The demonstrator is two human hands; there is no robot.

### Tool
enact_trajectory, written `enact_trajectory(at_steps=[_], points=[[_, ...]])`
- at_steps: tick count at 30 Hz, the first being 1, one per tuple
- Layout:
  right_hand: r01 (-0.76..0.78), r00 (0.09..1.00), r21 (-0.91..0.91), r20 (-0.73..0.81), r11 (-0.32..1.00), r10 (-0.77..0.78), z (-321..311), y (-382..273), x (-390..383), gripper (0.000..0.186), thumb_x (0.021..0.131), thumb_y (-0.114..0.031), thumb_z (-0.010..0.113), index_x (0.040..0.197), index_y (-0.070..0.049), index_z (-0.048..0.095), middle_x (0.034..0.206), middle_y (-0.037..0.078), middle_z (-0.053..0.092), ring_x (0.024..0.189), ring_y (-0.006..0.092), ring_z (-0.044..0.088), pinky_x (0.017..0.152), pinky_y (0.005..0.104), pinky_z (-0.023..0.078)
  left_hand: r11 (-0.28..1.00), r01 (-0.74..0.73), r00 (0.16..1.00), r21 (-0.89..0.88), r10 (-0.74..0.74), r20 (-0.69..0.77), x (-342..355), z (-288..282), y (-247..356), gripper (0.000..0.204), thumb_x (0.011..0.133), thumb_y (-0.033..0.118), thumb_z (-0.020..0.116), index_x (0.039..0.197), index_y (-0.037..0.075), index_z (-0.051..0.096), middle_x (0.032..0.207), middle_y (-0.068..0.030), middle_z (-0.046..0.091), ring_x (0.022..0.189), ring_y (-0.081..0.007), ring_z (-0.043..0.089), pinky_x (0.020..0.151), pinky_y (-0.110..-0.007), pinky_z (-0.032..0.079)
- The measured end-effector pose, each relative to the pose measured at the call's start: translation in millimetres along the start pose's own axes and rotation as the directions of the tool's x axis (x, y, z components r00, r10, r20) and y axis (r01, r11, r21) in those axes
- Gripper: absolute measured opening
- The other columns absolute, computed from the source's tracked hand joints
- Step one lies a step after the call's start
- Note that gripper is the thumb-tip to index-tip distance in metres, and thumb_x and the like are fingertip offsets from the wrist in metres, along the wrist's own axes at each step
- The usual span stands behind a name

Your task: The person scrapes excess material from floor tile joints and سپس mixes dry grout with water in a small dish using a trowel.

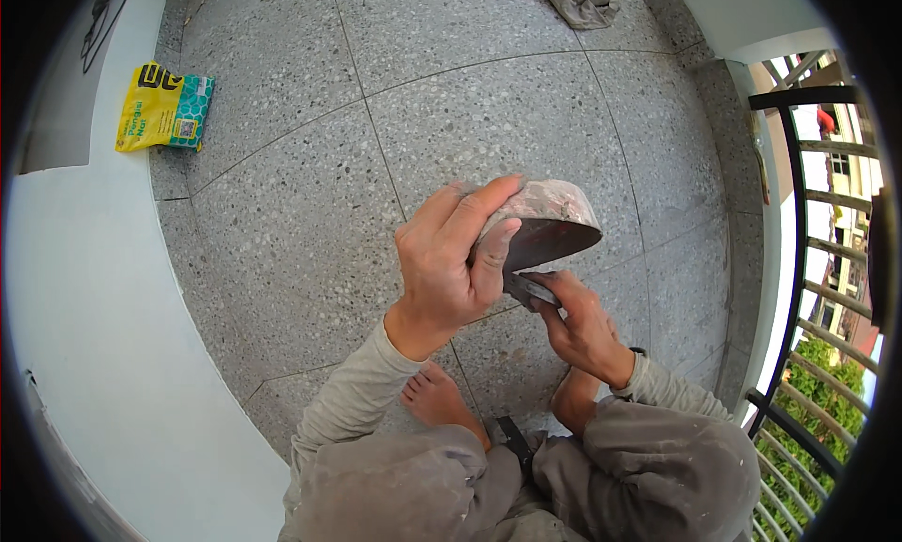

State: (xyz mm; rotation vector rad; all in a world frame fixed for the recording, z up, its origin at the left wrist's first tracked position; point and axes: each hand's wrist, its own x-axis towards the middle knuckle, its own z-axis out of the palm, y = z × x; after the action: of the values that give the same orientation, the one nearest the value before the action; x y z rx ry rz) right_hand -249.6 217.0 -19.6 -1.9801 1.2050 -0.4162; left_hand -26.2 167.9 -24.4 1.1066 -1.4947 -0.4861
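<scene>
Looks like a balcony or terrace. Shows speckled grey terrazzo tiles (526, 119) underfoot, a matching skirting (742, 288) along the edge, and a plain white wall (103, 307) at left. Opens on the right, through a black-framed railing (800, 223) with pale bars, onto sunlit green foliage (834, 380) and neighbouring buildings (846, 176).

We have the bowl (562, 202) before us, packet (164, 108) left, railing (801, 213) right, and cloth (584, 1) ahead on the floor (282, 213).

Bright daylight, bent dark edges

Cloth (584, 5) (crumpled) on speckled floor (489, 110)
</scene>
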Motion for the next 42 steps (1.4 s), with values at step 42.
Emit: enact_trajectory(at_steps=[42], points=[[0.269,0.952,-0.573,0.279,0.774,-0.124,24.1,86.9,-96.6,0.053,0.083,-0.009,0.059,0.136,-0.014,0.064,0.141,0.006,0.057,0.118,0.0279,0.06,0.104,0.0398,0.051,0.807,0.587,0.783,0.063,-0.545,-0.299,-80.7,-71.3,-44.4,0.054,0.112,0.035,0.043,0.136,-0.01,0.06,0.1,-0.0093,0.07,0.086,-0.0108,0.061,0.077,-0.025,0.048]])
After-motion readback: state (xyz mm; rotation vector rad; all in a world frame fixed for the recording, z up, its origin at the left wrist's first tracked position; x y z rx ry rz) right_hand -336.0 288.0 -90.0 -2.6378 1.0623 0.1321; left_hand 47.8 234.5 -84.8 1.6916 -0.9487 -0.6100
